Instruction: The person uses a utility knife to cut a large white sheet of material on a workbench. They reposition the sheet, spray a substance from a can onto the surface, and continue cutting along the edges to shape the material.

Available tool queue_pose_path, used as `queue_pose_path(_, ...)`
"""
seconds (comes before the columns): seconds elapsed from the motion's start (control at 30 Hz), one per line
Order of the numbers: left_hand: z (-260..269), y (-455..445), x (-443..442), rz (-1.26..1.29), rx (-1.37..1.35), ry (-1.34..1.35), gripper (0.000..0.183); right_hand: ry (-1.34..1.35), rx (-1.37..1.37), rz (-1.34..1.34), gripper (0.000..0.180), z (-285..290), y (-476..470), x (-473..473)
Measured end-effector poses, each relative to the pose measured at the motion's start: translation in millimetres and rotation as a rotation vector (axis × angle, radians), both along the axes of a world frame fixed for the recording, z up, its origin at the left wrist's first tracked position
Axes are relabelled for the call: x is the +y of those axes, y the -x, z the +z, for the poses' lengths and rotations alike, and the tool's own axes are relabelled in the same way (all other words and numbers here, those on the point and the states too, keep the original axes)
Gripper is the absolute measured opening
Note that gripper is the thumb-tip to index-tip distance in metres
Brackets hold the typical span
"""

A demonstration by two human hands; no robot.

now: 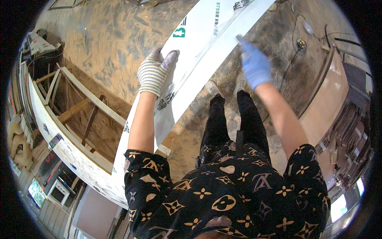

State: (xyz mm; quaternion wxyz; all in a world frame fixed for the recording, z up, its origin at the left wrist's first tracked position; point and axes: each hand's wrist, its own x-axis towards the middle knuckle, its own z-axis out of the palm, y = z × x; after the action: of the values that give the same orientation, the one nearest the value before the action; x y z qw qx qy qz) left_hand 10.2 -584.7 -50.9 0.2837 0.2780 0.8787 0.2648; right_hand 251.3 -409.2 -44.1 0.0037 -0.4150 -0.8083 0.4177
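A long white panel, covered in printed film [197, 56], runs diagonally before me, from the lower left to the top. My left hand [155, 71], in a striped knit glove, lies at its left edge, the thumb on top and the fingers partly hidden at the edge. At the panel's right edge is my right hand [255, 64] in a blue glove, blurred; something small and dark shows at its fingertips, too unclear to name. Whether this hand grips anything cannot be told. Beneath the panel's right side are my shoes [213, 88] on the dusty floor.
A wooden frame [92, 103] stands at the left beside a long white-topped bench [71, 161]. At the right are a curved-looking tan board [325, 98] and stacked dark strips [349, 143]. A cable with a yellow and black fitting [301, 44] lies on the floor at the upper right.
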Motion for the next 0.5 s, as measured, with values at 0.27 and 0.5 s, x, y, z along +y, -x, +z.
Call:
queue_pose_path(0.27,26.7,-1.4,-26.3,-0.036,0.294,0.002,0.057,0.444,0.089,0.794,0.052,11.2,-27.1,-188.4)
queue_pose_path(0.5,43.1,-68.2,-226.6,0.365,0.728,0.137,0.063,1.293,-0.143,-0.026,0.049,-2.9,-120.7,-77.8)
